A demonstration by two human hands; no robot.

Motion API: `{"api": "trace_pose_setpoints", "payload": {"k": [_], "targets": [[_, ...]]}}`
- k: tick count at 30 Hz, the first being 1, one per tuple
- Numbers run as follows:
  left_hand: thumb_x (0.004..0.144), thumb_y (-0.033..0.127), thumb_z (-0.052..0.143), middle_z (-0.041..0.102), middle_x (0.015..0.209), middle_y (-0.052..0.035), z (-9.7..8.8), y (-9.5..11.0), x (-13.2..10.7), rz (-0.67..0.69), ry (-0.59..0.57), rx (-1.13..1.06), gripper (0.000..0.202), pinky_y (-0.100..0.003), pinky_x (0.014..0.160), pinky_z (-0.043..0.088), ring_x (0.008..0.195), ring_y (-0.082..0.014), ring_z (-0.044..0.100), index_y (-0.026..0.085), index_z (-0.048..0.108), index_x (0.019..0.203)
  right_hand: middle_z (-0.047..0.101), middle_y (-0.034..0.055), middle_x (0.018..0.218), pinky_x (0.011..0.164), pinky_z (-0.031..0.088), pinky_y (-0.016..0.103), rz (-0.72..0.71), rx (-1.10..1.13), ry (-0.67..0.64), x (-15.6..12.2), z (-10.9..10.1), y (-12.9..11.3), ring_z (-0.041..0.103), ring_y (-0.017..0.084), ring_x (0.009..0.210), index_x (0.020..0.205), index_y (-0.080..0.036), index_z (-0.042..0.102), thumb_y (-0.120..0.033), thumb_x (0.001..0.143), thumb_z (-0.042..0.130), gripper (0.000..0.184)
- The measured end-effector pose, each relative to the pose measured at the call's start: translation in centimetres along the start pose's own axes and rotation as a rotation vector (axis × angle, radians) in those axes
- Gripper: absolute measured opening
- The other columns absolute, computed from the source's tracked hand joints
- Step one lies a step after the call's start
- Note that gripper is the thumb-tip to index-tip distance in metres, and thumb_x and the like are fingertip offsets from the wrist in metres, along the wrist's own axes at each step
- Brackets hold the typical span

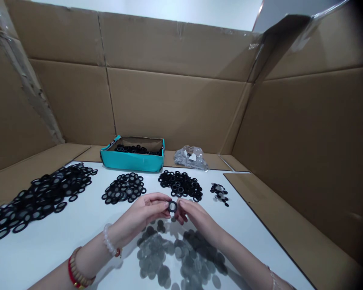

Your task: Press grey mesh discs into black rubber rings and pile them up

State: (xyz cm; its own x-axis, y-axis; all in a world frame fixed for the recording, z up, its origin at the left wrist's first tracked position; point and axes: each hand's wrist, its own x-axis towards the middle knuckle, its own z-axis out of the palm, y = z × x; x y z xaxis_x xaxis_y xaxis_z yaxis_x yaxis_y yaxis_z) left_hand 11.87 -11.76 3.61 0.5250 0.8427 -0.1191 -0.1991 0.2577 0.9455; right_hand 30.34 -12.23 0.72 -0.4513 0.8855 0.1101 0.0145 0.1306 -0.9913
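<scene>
Fingers (164,204) pinched closed on black ring (172,206)

Left hand (148,207), right hand (196,215) — raised together, curled, pinching inward toward each other, nearly touching.

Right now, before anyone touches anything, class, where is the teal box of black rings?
In the head view, the teal box sits at the far edge of the white table, left of a clear plastic bag and behind a loose pile of black rings.
</scene>
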Motion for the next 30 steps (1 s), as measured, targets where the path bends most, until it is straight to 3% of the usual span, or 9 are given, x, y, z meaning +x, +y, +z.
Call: {"api": "trace_pose_setpoints", "payload": {"k": [5, 9, 12, 14, 17, 21, 25, 28, 30], "targets": [[0.075, 0.029, 0.066, 0.064, 0.088, -0.0051, -0.1, 0.0, -0.1, -0.012, 0.035, -0.013, 0.021, -0.030, 0.084, 0.046, 0.082, -0.0164, 0.061, 0.016, 0.064, 0.091, 0.047, -0.0010, 0.067, 0.062, 0.035, 0.025, -0.050, -0.218, 0.023, -0.1, 0.1, -0.5, 0.044, 0.013, 0.065, 0.071, -0.018, 0.048, -0.036, 0.092, 0.039, 0.029], [0.080, 0.038, 0.059, 0.062, 0.093, -0.0057, -0.1, -0.2, 0.0, -0.035, 0.004, -0.054, 0.024, -0.032, 0.079, 0.048, 0.079, -0.0161, 0.061, 0.016, 0.064, 0.091, 0.054, 0.0029, 0.075, 0.068, 0.032, 0.030, -0.359, -0.839, 0.163, -0.6, -0.7, -1.2, 0.044, 0.015, 0.069, 0.087, -0.018, 0.054, -0.025, 0.094, 0.035, 0.022], [0.080, 0.038, 0.059, 0.062, 0.081, -0.0046, 0.2, -0.4, 0.0, -0.060, -0.052, -0.060, 0.026, -0.028, 0.073, 0.048, 0.072, -0.0139, 0.060, 0.014, 0.063, 0.090, 0.058, 0.0058, 0.076, 0.070, 0.027, 0.034, -0.580, -1.291, 0.132, -0.9, -1.6, -1.6, 0.043, 0.016, 0.067, 0.099, -0.017, 0.056, -0.015, 0.093, 0.032, 0.025], [0.078, 0.034, 0.063, 0.062, 0.074, -0.0028, 0.4, -0.4, -0.1, -0.064, -0.041, -0.057, 0.022, -0.026, 0.072, 0.047, 0.070, -0.0130, 0.060, 0.015, 0.063, 0.089, 0.059, 0.0058, 0.074, 0.070, 0.026, 0.035, -0.639, -1.438, 0.109, -0.9, -1.9, -1.7, 0.043, 0.016, 0.066, 0.103, -0.018, 0.056, -0.010, 0.092, 0.030, 0.030], [0.074, 0.029, 0.067, 0.061, 0.073, -0.0016, 0.5, 0.0, -0.3, -0.049, 0.008, -0.021, 0.020, -0.025, 0.072, 0.048, 0.070, -0.0133, 0.061, 0.015, 0.063, 0.088, 0.060, 0.0058, 0.075, 0.072, 0.027, 0.035, -0.608, -1.388, 0.093, -0.9, -1.9, -1.7, 0.046, 0.016, 0.068, 0.104, -0.018, 0.056, -0.012, 0.092, 0.032, 0.027], [0.073, 0.029, 0.067, 0.062, 0.076, -0.0023, 0.5, 0.4, -0.4, -0.019, 0.068, 0.095, 0.019, -0.024, 0.070, 0.047, 0.074, -0.0147, 0.062, 0.015, 0.064, 0.086, 0.060, 0.0049, 0.081, 0.073, 0.033, 0.032, -0.353, -0.937, 0.183, -0.7, -1.3, -2.1, 0.050, 0.017, 0.074, 0.095, -0.019, 0.056, -0.022, 0.094, 0.035, 0.021], [0.073, 0.032, 0.066, 0.064, 0.079, -0.0032, 0.6, 0.4, -0.2, -0.022, 0.077, 0.146, 0.021, -0.026, 0.071, 0.048, 0.075, -0.0161, 0.062, 0.016, 0.063, 0.087, 0.056, 0.0012, 0.077, 0.065, 0.039, 0.026, -0.150, -0.531, 0.110, -0.5, -0.8, -2.3, 0.051, 0.015, 0.072, 0.083, -0.019, 0.056, -0.033, 0.094, 0.036, 0.027], [0.075, 0.033, 0.062, 0.065, 0.078, -0.0043, -0.4, 1.5, -0.1, 0.066, 0.112, 0.324, 0.022, -0.027, 0.070, 0.048, 0.075, -0.0177, 0.062, 0.016, 0.062, 0.088, 0.056, 0.0010, 0.079, 0.063, 0.040, 0.024, -0.080, -0.518, 0.085, -0.6, -0.9, -2.5, 0.052, 0.015, 0.074, 0.088, -0.020, 0.057, -0.034, 0.092, 0.040, 0.022], [0.075, 0.034, 0.061, 0.067, 0.080, -0.0040, -2.3, 3.0, 0.0, 0.228, 0.212, 0.576, 0.020, -0.026, 0.069, 0.047, 0.075, -0.0186, 0.062, 0.017, 0.062, 0.086, 0.058, 0.0017, 0.083, 0.061, 0.039, 0.025, -0.002, -0.606, 0.032, -1.0, -1.2, -2.6, 0.053, 0.016, 0.075, 0.096, -0.022, 0.056, -0.034, 0.091, 0.042, 0.020]]}}
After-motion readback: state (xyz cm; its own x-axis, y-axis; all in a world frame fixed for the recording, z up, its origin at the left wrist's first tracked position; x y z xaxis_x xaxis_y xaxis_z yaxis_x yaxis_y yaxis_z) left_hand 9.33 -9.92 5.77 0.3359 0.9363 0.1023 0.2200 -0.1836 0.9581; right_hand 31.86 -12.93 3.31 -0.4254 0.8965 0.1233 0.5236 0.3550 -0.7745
